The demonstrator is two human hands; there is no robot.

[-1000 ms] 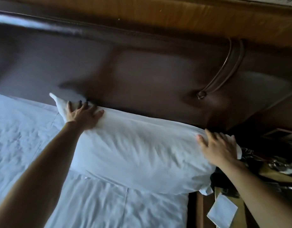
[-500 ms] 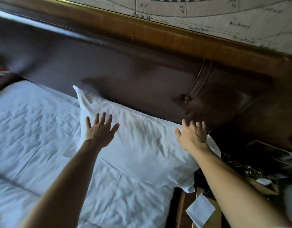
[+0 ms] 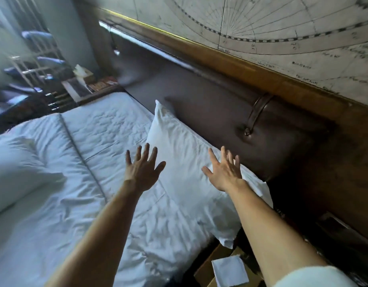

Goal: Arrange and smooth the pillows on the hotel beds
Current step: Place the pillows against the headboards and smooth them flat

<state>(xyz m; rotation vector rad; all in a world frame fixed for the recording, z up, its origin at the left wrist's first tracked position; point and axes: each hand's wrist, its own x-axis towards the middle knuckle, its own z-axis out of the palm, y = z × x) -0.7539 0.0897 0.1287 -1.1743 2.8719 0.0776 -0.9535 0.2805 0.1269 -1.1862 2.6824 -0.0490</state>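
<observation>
The left hand (image 3: 142, 169) is held flat with its fingers spread, gripping nothing, over the near edge of the plump white fabric pillow (image 3: 191, 162). The right hand (image 3: 225, 171) is likewise splayed and empty over the pillow's right half; whether either palm presses the cloth or hovers just above it cannot be told. The pillow lies along the dark brown padded leather headboard (image 3: 210, 112), at the head of the bed, on the rumpled white quilted cover (image 3: 108, 129). The smoothing step is judged to be in hand, or just being finished. Next, a flat sweep outward toward the pillow's ends would be called for, with light pressure so the pillow is not dragged off the headboard.
</observation>
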